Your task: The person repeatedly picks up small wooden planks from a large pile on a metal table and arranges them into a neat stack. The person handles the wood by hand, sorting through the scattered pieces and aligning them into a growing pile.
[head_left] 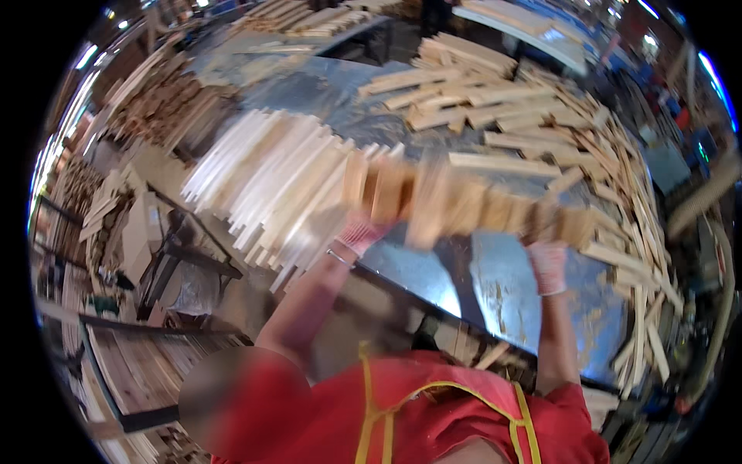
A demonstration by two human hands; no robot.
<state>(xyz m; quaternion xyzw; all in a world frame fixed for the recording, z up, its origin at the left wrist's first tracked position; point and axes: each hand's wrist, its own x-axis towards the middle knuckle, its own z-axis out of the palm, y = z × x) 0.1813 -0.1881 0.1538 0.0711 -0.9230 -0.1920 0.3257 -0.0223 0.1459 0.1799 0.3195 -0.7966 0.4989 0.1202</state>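
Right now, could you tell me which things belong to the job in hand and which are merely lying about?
In hand:
- bundle of wooden slats, blurred, lifted above the metal table
- left hand, gloved, under the bundle
- right hand, gloved, at the bundle's other end

Lying about:
- loose slats heaped on the table's far side
- stacked boards at left

Bare metal tabletop (495,286) lies open just below and between my hands, the widest clear passage. A row of short wooden blocks (464,205) I grip with my left hand (362,230) and right hand (547,259) spans the space ahead, blocking it. Long pale slats (270,178) crowd my left side. Loose wood strips (525,108) cover the far table and heap along the right edge (641,232).
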